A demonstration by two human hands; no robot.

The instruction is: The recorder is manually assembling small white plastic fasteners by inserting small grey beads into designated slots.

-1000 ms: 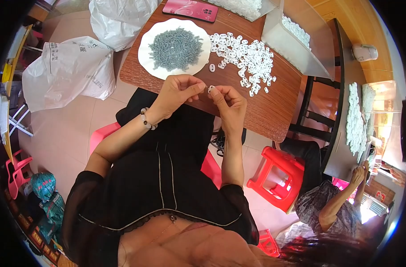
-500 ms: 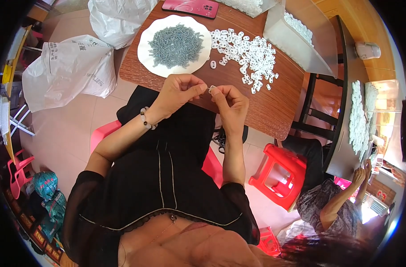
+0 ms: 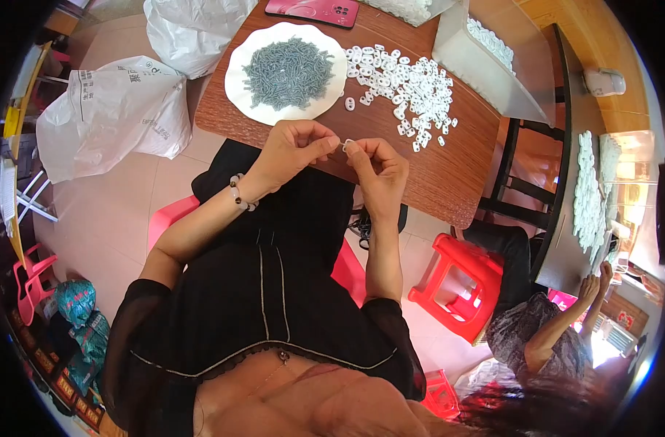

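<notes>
Tiled floor beside a brown wood-grain table [image 3: 449, 182], viewed from above. At far left on the floor, white plastic sack [image 3: 110, 116] with dark print on its upper face; second white sack [image 3: 194, 29] behind it, near the table's far corner. Lower left, teal wrapped bundles [image 3: 81, 320] by a pink stool [image 3: 30, 288]. On the table, white plate [image 3: 237, 80] heaped with small grey pins [image 3: 288, 69]; red flat phone-like slab [image 3: 312, 9] at the far edge. Left hand [image 3: 292, 149], beaded bracelet at the wrist, fingers pinched closed at the near table edge, tip touching a small white plastic piece [image 3: 347, 145]. Right hand [image 3: 380, 167] likewise pinched on the same piece, thumb and forefinger gripping it; whether a pin is between the fingers too small to tell. Right of the plate, loose heap of white plastic pieces [image 3: 409, 84]; beyond it, pale open bin [image 3: 485, 73] holding more. Judged from both heaps standing large: assembly far from finished, one piece in hand. Red stool [image 3: 467, 280] below; at far right, another person's hand [image 3: 591, 288] at a second table [image 3: 565, 211] laid with white pieces.
</notes>
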